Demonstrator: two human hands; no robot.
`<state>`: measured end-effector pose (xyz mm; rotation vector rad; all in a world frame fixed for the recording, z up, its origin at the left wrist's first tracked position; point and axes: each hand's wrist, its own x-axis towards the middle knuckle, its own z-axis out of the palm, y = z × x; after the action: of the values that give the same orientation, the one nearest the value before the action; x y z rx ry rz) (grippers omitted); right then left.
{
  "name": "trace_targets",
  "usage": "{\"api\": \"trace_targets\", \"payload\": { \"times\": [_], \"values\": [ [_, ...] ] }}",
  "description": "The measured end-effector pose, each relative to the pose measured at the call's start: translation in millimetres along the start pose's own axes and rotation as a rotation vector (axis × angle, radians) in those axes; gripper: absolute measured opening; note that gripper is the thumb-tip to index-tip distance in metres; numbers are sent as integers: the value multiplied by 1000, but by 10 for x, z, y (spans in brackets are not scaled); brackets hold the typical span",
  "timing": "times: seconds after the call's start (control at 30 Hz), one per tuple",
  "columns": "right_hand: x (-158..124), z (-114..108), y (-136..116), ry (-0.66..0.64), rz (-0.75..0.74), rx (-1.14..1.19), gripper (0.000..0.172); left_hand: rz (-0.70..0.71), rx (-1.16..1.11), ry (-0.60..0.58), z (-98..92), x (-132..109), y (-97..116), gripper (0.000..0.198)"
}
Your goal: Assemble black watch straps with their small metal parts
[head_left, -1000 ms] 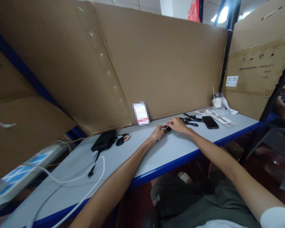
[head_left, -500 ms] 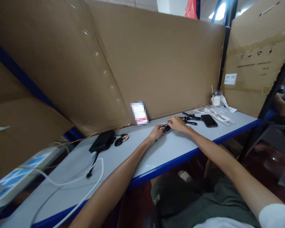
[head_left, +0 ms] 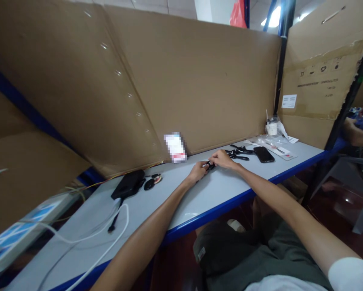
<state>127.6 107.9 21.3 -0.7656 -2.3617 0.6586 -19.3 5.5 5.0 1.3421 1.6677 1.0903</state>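
Observation:
Both hands meet over the middle of the grey table. Between them is a small black object [head_left: 210,165], mostly covered by fingers, so its kind does not show. My left hand [head_left: 198,171] is closed on its left end. From the right, my right hand [head_left: 222,159] pinches the same object, fingers bent down over it. Just beyond my right hand lie several black tools with curved handles [head_left: 239,156], partly overlapping. A black phone [head_left: 263,154] lies flat beside them.
A lit screen [head_left: 175,147], blurred out, leans on the cardboard wall [head_left: 196,81]. Left are a black box-shaped device [head_left: 128,184], a key fob [head_left: 149,184] and white cables [head_left: 125,218]. Right are plastic packaging [head_left: 278,148] and a cup [head_left: 271,128]. Another person's arm [head_left: 355,133] shows far right.
The view has shifted slightly, moving the scene a little left. My right hand's fingers have shifted slightly on the black object. Both hands stay on it.

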Motion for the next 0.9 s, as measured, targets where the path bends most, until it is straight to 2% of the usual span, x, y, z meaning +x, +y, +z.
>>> {"api": "trace_targets", "payload": {
  "times": [0.07,0.13,0.2,0.33,0.47,0.57,0.7,0.8,0.9],
  "values": [
    [-4,-31,24,60,-16,-7,23,-25,-13,-8,-7,-20,35,20],
    [-19,-64,41,66,-49,-58,32,-44,-49,-27,-19,-30,55,17],
    [-36,-84,49,18,-84,-105,39,-51,-80,-47,-37,-30,57,13],
    [-55,-82,34,-16,-78,-126,27,-48,-101,-82,-75,-22,37,14],
    [-64,-64,13,-15,-94,-146,26,-36,-103,-104,-89,-31,31,18],
    [-75,-35,-2,-2,-109,-207,24,-34,-71,-97,-72,-41,39,13],
    [-70,40,-38,10,-57,-302,25,-6,16,-68,-33,-49,56,12],
    [-32,55,-51,-13,-4,-231,26,-24,29,-75,-35,-60,77,19],
    [22,-20,-30,17,13,-102,31,-43,-10,-106,-85,-85,103,23]
  ]
}}
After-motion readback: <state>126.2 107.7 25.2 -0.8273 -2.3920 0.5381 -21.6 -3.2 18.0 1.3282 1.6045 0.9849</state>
